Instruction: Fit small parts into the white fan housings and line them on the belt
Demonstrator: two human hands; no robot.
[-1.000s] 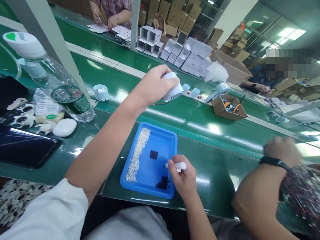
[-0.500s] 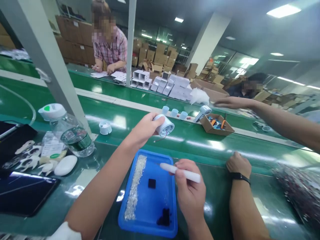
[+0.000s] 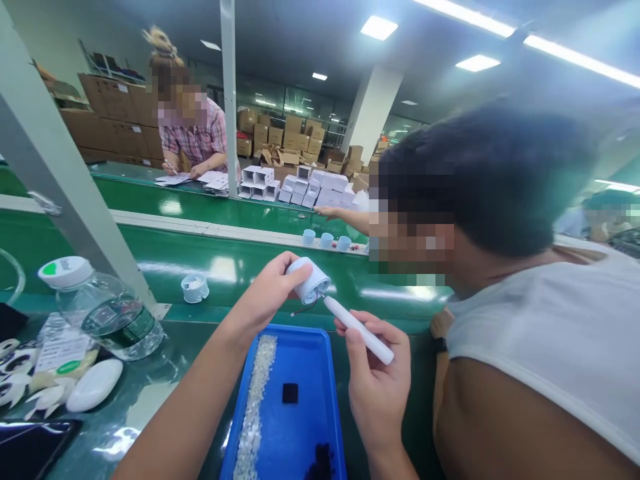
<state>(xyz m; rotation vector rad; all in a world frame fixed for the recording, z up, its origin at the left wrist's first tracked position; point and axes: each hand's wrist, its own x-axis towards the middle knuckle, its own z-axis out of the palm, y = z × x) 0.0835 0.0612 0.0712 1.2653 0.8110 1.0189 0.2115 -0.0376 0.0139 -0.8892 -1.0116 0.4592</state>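
Note:
My left hand [image 3: 273, 283] is closed around a light blue cylindrical plastic housing [image 3: 309, 280], its open end tilted toward my right hand. A thin dark wire with a small connector hangs from that end. My right hand [image 3: 377, 367] grips a white pen-shaped screwdriver [image 3: 357, 329], whose thin tip reaches the housing's open end. Whether the tip touches a screw inside is too small to tell. Below both hands lies a blue tray [image 3: 327, 400] with a strip of small clear pieces [image 3: 257, 400] on its left, a black square [image 3: 290, 393] and a dark heap [image 3: 320, 461].
On the left stand a water bottle [image 3: 110, 313], a white mouse-shaped object [image 3: 95, 385] and white plastic parts [image 3: 50, 397]. A light blue part [image 3: 195, 288] and several blue cups [image 3: 327, 241] sit farther off. A co-worker [image 3: 525, 300] leans in closely at right; another person [image 3: 193, 133] writes across the line.
The screwdriver tip has moved up from over the tray to the housing's open end. The co-worker at right has leaned forward into view, reaching across the line. My view has shifted.

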